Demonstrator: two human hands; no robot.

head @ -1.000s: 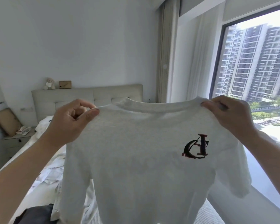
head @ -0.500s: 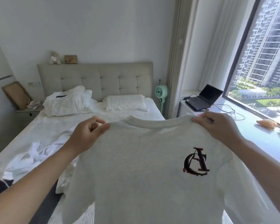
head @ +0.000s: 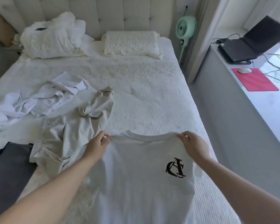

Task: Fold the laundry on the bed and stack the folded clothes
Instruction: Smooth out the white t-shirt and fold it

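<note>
Left hand [head: 96,147] and right hand [head: 192,147] pinch the tee [head: 141,172] at its shoulders, fingers clamped on cloth, tee held over the bed's [head: 152,94] near end. Step: spreading it flat. Next likely needs lowering it smooth, right of the unfolded pile [head: 58,113].

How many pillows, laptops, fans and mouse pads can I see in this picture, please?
Pillows: 2, one rumpled and one flat
Laptops: 1
Fans: 1, green
Mouse pads: 1, pink-red
Total: 5
</note>
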